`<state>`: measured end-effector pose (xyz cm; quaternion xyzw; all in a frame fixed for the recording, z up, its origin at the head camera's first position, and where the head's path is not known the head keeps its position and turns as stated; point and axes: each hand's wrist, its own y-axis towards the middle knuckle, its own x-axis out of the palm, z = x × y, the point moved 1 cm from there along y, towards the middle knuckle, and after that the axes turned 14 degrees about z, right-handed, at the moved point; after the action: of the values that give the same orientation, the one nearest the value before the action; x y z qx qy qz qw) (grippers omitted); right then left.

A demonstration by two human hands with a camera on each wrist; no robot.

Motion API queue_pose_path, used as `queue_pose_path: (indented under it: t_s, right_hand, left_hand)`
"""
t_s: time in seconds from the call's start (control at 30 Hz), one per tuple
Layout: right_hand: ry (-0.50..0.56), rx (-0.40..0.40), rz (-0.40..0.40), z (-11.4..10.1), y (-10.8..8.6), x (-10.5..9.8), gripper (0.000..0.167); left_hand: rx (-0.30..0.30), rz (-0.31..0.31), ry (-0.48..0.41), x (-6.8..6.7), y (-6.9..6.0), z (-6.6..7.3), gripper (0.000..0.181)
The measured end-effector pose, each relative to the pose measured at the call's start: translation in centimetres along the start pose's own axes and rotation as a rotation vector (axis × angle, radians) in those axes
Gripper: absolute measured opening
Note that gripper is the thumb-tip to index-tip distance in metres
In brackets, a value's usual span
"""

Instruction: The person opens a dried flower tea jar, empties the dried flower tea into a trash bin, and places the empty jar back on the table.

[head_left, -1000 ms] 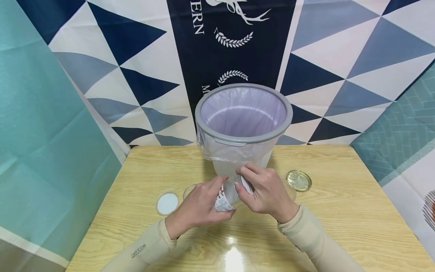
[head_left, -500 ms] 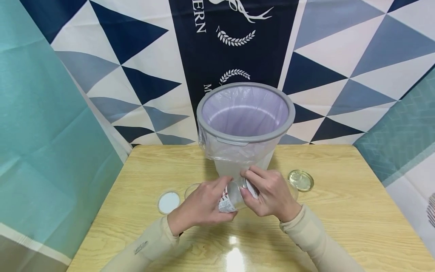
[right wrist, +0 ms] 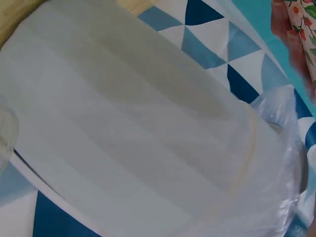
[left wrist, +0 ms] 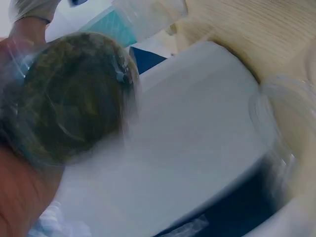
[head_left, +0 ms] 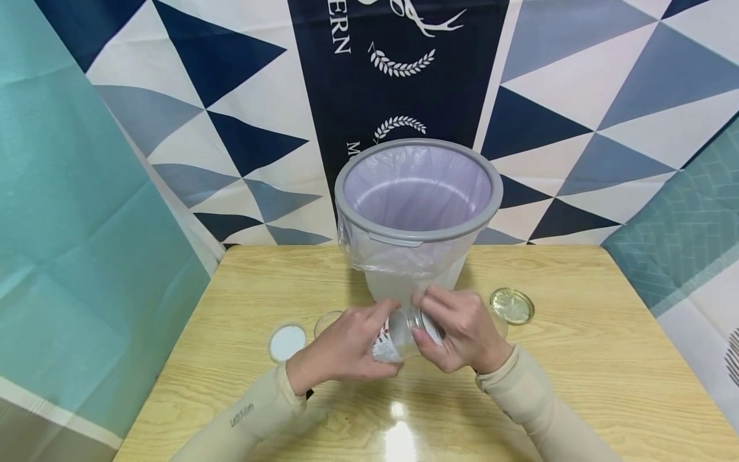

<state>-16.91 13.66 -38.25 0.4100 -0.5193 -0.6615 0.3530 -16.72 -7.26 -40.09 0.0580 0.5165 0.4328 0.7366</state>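
A clear jar (head_left: 402, 332) with a floral paper label is held on its side by my left hand (head_left: 353, 341), whose fingers and thumb wrap around the label. At the jar's right end, my right hand (head_left: 462, 328) grips a white-faced lid (head_left: 432, 328) with a shiny rim. The jar's round end (left wrist: 74, 98) looks dark and blurred in the left wrist view. Part of the floral label (right wrist: 305, 24) shows in the right wrist view, with fingers on it. Whether the lid has come loose cannot be seen.
A bin (head_left: 418, 237) with a grey rim and a purple-tinted liner stands behind my hands. On the table (head_left: 260, 282) lie a white round lid (head_left: 287, 342) at left and a gold lid (head_left: 512, 305) at right. Clear containers (head_left: 326, 322) are partly hidden behind my hands.
My right hand has shifted slightly right and down, and more of the jar's clear end shows. Its grip on the lid has turned a little. My left hand keeps hold of the jar.
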Motion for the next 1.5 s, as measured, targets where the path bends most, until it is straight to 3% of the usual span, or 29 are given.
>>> queue_pose_path:
  t_s: [0.13, 0.2, 0.3, 0.47, 0.57, 0.83, 1.03, 1.17, 1.33, 1.5]
  right_hand:
    - [0.068, -0.103, -0.013, -0.4, 0.7, 0.1, 0.041]
    - [0.053, -0.098, -0.043, -0.5, 0.9, 0.1, 0.042]
    - [0.027, -0.009, -0.134, -0.3, 1.0, -0.2, 0.051]
    - [0.021, 0.249, -0.314, -0.3, 0.8, -1.5, 0.073]
    - [0.005, 0.347, -0.386, -0.4, 0.8, -2.3, 0.071]
    - [0.062, 0.402, -0.502, -0.1, 0.9, -3.4, 0.052]
    - [0.077, 0.404, -0.601, 0.0, 1.7, -4.7, 0.071]
    - [0.046, 0.434, -0.586, 0.2, 2.0, -5.1, 0.08]
    - [0.023, 0.425, -0.534, 0.4, 1.6, -5.1, 0.067]
    - [-0.016, 0.416, -0.552, 0.4, 1.4, -4.7, 0.065]
  left_hand:
    - [-0.079, -0.093, -0.148, -0.5, -0.4, -0.1, 0.061]
    - [-0.059, -0.059, -0.114, -0.7, -0.4, -0.1, 0.062]
    - [-0.048, -0.003, -0.063, -0.8, -0.4, -0.4, 0.064]
    - [-0.036, 0.025, -0.028, -0.6, -0.5, -0.7, 0.067]
    - [-0.04, 0.031, -0.018, -0.5, -0.5, -0.8, 0.067]
    - [-0.043, 0.022, -0.001, -0.2, -0.5, -0.9, 0.067]
    - [-0.054, 0.016, 0.007, -0.3, -0.3, -1.0, 0.068]
    - [-0.048, 0.015, 0.008, -0.2, -0.1, -1.1, 0.069]
    - [-0.043, 0.01, 0.021, 0.1, -0.1, -1.2, 0.068]
    - [-0.053, 0.007, 0.037, 0.1, 0.0, -1.2, 0.07]
